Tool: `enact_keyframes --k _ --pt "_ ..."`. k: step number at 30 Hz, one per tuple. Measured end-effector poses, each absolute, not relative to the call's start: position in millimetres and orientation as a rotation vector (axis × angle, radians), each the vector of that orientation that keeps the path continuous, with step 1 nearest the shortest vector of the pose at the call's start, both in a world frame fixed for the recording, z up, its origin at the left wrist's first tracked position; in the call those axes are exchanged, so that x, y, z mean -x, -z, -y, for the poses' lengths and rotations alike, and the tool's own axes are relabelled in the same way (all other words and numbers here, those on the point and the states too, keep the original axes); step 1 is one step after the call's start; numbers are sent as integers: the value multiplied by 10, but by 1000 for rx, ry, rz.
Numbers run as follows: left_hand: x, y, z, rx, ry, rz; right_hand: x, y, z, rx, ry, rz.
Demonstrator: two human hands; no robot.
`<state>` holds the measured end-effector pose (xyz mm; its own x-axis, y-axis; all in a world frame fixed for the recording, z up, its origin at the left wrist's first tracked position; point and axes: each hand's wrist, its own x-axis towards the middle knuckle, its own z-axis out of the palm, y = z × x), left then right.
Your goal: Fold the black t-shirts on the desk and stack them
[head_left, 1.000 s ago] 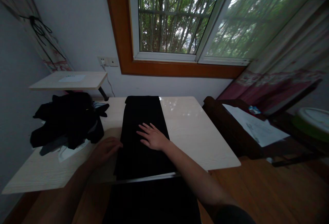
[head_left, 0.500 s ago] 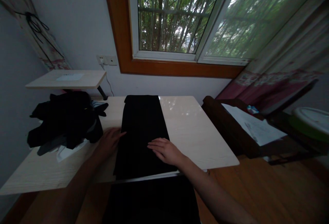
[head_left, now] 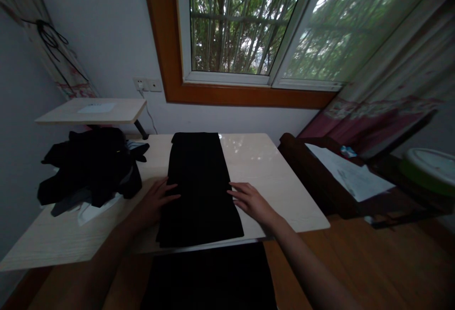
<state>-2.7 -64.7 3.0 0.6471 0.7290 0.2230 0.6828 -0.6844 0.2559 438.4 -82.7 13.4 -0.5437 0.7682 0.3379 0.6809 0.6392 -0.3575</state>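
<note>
A barred window [head_left: 234, 21] with a wooden frame lights white walls [head_left: 106, 30], a curtain [head_left: 391, 96] and wooden floor [head_left: 373, 262].

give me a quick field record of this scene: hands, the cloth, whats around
left hand: left hand flat, fingers spread, on the left edge of the black cloth
right hand: right hand flat, fingertips at the cloth's right edge
cloth: long, dark, laid flat along the table, near end hanging over the front edge
left of cloth: heap of dark clothes
behind: window, small shelf
right: dark furniture with papers
</note>
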Motion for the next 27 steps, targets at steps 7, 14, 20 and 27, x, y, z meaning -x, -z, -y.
enact_keyframes --k 7,14,20,27 --pt "80 9 605 -2620 -531 -994 -4331 -107 776 1079 -430 2453" --pt "53 -100 638 -2549 -498 -977 -4280 -72 899 969 -542 2440" --pt "54 -126 687 -2540 -493 -985 -4284 -75 959 898 -628 2300" --pt "-11 -145 797 -2564 -470 -937 -4259 -133 966 893 -804 2064"
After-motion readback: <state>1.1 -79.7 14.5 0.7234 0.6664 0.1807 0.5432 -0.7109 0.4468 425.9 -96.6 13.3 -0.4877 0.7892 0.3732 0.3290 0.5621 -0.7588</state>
